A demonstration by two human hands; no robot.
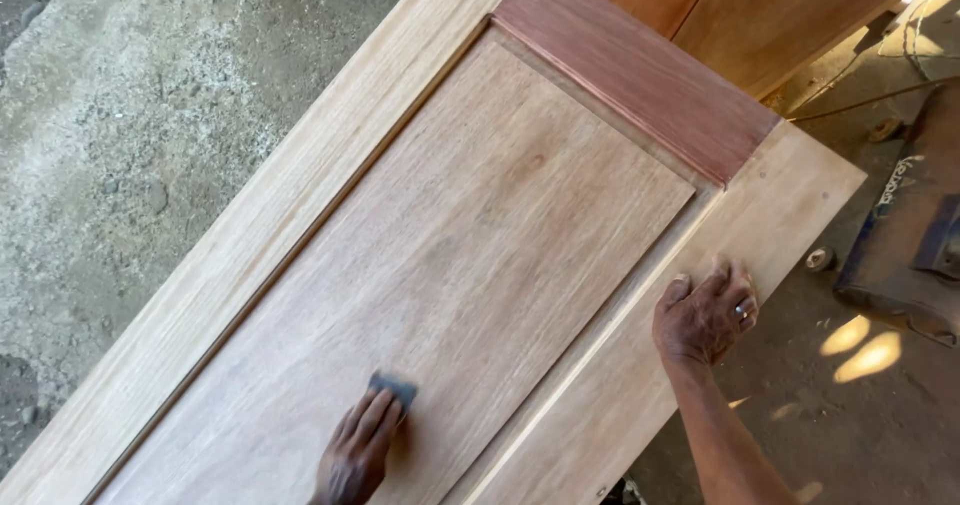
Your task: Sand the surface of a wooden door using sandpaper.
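On door panel [480,255], left hand [358,450] presses sanding pad [394,389] w/ fingers flat; right hand [706,315] splayed, holding nothing

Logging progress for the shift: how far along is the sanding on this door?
Looks done: nothing clearly; the pale recessed wooden door panel shows even bare wood, so sanded areas cannot be told apart. In hand: the left hand presses a small dark sanding pad onto the panel's lower part, while the right hand rests flat on the pale frame stile. Left: the reddish-brown top rail differs in tone, seemingly untouched.
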